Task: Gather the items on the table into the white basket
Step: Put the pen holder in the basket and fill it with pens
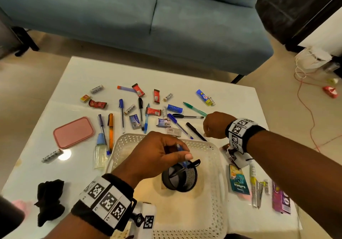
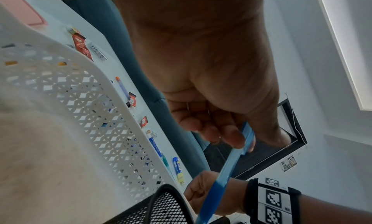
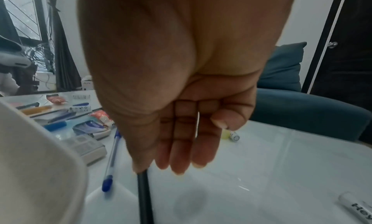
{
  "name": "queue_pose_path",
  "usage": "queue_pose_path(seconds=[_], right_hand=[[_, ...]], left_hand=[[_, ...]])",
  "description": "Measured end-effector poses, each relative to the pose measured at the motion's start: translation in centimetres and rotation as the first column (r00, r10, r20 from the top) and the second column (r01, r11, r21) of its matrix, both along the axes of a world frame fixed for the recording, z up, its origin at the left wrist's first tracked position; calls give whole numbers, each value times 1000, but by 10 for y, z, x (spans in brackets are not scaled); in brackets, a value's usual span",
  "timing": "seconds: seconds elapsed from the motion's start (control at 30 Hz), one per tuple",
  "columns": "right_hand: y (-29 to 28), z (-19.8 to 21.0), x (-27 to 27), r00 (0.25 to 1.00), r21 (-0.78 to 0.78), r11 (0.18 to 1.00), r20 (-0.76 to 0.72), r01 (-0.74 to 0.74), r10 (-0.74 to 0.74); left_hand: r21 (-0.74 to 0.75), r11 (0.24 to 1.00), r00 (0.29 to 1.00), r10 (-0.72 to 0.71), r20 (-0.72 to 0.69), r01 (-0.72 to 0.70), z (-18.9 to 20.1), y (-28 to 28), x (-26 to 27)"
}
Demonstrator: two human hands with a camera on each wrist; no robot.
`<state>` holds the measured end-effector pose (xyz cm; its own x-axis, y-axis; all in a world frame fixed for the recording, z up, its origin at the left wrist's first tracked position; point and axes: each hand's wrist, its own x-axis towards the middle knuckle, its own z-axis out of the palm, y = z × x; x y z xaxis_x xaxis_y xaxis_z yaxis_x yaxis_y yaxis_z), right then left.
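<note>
The white basket stands at the table's near middle with a black mesh pen cup inside it. My left hand pinches a blue pen, tip down into the cup. A black pen leans inside the cup. My right hand hangs just past the basket's far right corner, fingers straight and pointing down. Its thumb tip touches a black pen that lies on the table.
Several pens, red sachets, batteries and a blue glue stick lie scattered beyond the basket. A pink lid and a small bottle sit left, a black cloth near left. Packets lie right. A blue sofa stands behind the table.
</note>
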<state>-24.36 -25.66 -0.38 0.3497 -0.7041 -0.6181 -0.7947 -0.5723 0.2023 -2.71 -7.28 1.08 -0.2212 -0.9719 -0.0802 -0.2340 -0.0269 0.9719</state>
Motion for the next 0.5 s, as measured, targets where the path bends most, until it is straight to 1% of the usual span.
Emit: queue_pose_path(seconds=[0.13,0.2,0.3,0.4,0.5], right_hand=[[-5,-19,5,996,29,997,-53,-67,69],[-5,-28,7,994,20,997,-80,-72,74],[-3,-38,6,993,9,996,-80,-84,85],[-3,-38,4,996,9,998,-64,-64,65],[-5,-19,5,1000,-16,1000,22,5,-4]], left_hand=[[106,987,982,-133,133,119,-10,-2,-2],[130,983,967,-154,202,130,-16,-3,-3],[158,982,959,-139,247,101,-21,-3,-2],[162,984,967,-113,227,77,-22,-4,-1],[138,990,988,-49,147,28,-19,-6,0]])
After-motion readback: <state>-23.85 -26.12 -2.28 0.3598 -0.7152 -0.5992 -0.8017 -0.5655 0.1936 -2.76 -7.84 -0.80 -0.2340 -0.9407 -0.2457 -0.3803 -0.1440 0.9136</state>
